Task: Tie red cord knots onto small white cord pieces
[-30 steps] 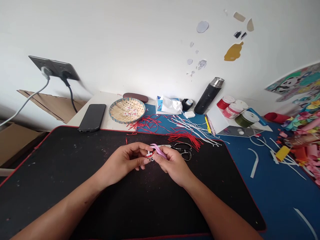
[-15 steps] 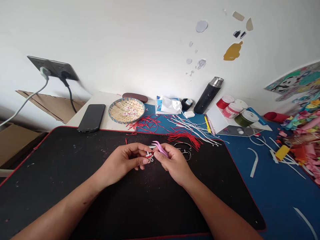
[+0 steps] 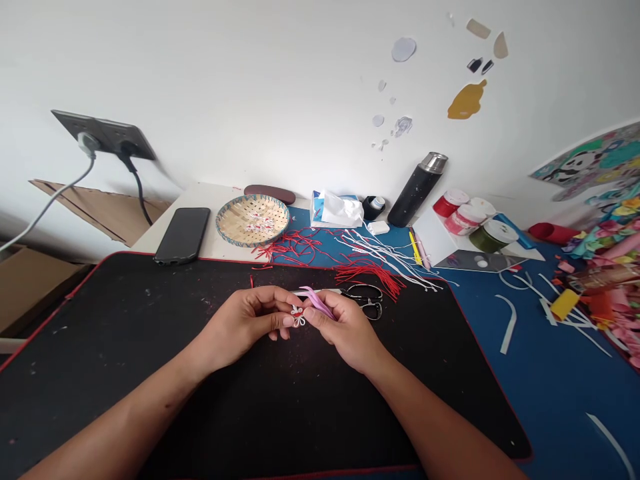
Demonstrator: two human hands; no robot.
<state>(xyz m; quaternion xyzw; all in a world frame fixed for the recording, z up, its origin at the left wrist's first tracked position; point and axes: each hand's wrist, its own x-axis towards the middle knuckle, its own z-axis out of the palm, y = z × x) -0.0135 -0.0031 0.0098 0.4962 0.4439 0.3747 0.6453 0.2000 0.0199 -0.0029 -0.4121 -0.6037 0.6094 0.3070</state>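
Note:
Over the black mat, my left hand (image 3: pixel 257 313) pinches a small red-and-white cord knot (image 3: pixel 299 312) between thumb and fingers; white loops stick out of its lower side. My right hand (image 3: pixel 345 327) is closed on pink-purple curved tweezers (image 3: pixel 319 303), whose tips point up and to the left. The right thumb and fingertips meet the knot's right side, and part of the knot is hidden by them. Just behind my right hand lie black-handled scissors (image 3: pixel 367 293), partly covered by the fingers.
A woven basket (image 3: pixel 225 230) with small red-and-white pieces stands at the back beside a phone (image 3: pixel 183 235). Loose red cords (image 3: pixel 370 277) and white cords (image 3: pixel 387 253) lie behind the hands. A tissue pack (image 3: pixel 335 210), a black flask (image 3: pixel 417 190) and cord spools (image 3: pixel 493 237) line the wall side.
My right hand has shifted slightly left, closer against the knot, and the tweezers have dipped a little. The left hand keeps its pinch; more of the scissors shows.

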